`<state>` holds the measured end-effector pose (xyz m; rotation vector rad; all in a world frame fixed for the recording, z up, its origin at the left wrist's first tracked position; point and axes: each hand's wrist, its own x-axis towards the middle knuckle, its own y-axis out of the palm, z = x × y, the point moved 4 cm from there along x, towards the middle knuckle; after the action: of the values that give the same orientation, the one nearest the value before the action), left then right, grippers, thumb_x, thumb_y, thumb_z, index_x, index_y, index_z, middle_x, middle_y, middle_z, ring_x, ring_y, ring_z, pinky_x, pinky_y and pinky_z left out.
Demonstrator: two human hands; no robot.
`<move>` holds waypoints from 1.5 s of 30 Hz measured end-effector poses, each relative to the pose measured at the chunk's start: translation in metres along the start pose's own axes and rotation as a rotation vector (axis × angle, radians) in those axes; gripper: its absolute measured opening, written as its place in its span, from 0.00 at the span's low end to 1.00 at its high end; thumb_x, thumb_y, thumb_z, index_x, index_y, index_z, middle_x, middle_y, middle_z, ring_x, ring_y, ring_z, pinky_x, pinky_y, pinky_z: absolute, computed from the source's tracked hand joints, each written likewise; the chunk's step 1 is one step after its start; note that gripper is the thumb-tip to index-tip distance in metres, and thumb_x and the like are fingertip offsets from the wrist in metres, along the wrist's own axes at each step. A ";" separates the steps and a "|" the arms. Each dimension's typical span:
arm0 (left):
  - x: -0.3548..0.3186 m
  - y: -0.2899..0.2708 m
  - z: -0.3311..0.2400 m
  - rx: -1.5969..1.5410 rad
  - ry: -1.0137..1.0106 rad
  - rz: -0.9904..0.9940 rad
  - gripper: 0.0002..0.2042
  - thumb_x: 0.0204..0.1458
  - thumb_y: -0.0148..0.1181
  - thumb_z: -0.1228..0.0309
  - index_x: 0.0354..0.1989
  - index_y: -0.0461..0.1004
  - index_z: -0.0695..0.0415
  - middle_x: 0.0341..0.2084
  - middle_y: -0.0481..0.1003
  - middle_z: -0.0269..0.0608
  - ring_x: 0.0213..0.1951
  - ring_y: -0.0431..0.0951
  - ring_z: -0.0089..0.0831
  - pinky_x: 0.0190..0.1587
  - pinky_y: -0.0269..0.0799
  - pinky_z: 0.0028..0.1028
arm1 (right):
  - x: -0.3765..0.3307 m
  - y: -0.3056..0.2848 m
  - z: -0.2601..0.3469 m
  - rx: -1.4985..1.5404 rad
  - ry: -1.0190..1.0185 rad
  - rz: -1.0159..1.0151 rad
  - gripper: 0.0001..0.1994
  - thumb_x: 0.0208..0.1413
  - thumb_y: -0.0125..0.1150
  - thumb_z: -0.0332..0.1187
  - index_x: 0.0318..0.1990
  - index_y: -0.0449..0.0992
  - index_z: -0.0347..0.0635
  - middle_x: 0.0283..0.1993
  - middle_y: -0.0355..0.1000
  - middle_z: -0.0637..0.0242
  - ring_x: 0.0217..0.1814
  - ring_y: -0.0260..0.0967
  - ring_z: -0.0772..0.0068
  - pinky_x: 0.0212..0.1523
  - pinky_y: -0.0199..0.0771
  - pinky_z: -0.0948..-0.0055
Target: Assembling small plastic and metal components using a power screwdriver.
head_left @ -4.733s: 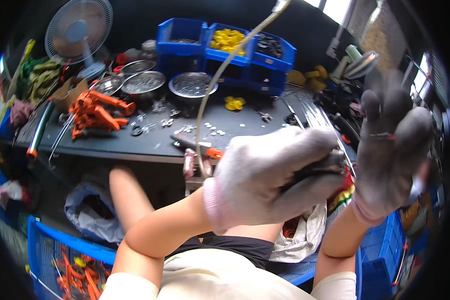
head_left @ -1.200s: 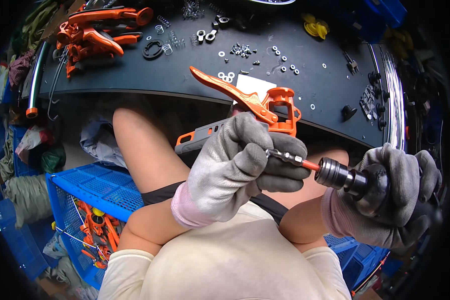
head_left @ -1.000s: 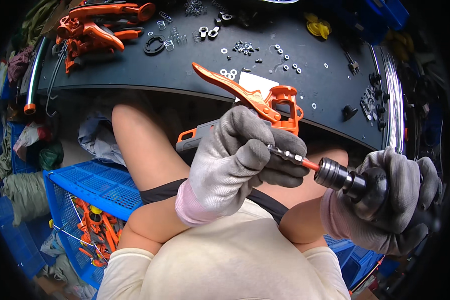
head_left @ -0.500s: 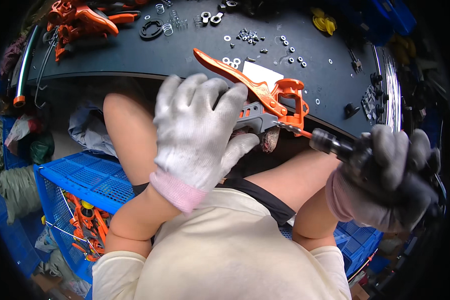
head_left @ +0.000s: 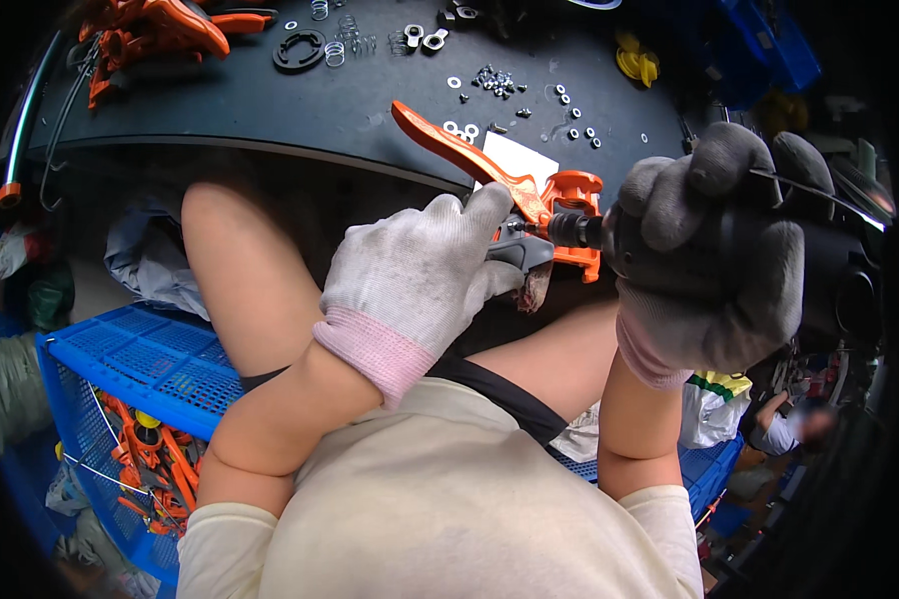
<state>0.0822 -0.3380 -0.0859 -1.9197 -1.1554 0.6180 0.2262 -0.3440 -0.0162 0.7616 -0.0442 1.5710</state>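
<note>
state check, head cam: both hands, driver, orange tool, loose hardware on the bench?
left hand: gloved, fingers closed on the orange tool
right hand: gloved, gripping the power driver
power driver: tip against the orange tool
orange tool: at the bench edge, lever angled up-left
washers and nuts: scattered loose on the black bench

Dark worktop (head_left: 220, 95): orange levers (head_left: 155, 25) far left, black ring (head_left: 299, 49), springs (head_left: 338, 40), scattered washers and nuts (head_left: 514, 90), white card (head_left: 517, 160).
</note>
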 end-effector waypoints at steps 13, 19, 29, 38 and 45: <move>0.001 -0.003 -0.001 0.001 -0.022 0.037 0.24 0.43 0.64 0.58 0.48 0.66 0.48 0.27 0.74 0.39 0.30 0.78 0.39 0.31 0.72 0.36 | 0.034 0.025 -0.012 -0.521 0.017 0.017 0.20 0.58 0.52 0.29 0.56 0.57 0.34 0.40 0.71 0.53 0.26 0.72 0.71 0.20 0.71 0.83; -0.003 -0.002 -0.002 -0.014 -0.011 0.008 0.23 0.43 0.63 0.57 0.48 0.66 0.48 0.28 0.75 0.39 0.31 0.78 0.40 0.31 0.73 0.36 | 0.032 0.029 -0.010 -0.933 -0.027 0.092 0.18 0.55 0.53 0.29 0.52 0.60 0.33 0.33 0.71 0.59 0.26 0.72 0.73 0.21 0.71 0.81; -0.001 -0.002 0.001 -0.032 0.017 -0.025 0.23 0.43 0.64 0.59 0.49 0.67 0.48 0.29 0.75 0.40 0.31 0.78 0.41 0.32 0.73 0.36 | 0.032 0.018 -0.012 -0.808 -0.102 0.045 0.16 0.55 0.53 0.31 0.49 0.64 0.32 0.34 0.73 0.58 0.22 0.70 0.79 0.17 0.68 0.82; -0.011 -0.018 0.005 -0.198 0.143 -0.175 0.23 0.46 0.61 0.54 0.48 0.67 0.50 0.28 0.74 0.43 0.32 0.78 0.43 0.32 0.73 0.38 | 0.017 -0.027 0.105 0.059 -0.097 0.254 0.23 0.58 0.42 0.35 0.60 0.57 0.35 0.49 0.64 0.61 0.18 0.48 0.71 0.25 0.63 0.67; 0.024 -0.131 0.037 0.075 0.032 -0.329 0.26 0.48 0.56 0.46 0.46 0.72 0.53 0.38 0.76 0.47 0.39 0.78 0.44 0.42 0.73 0.38 | -0.080 -0.057 0.128 -0.033 -0.348 -0.072 0.26 0.59 0.47 0.33 0.62 0.50 0.33 0.37 0.58 0.60 0.16 0.53 0.81 0.18 0.54 0.82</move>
<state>0.0011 -0.2677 0.0015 -1.6231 -1.3692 0.4426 0.3293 -0.4628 0.0213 0.9927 -0.2933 1.3525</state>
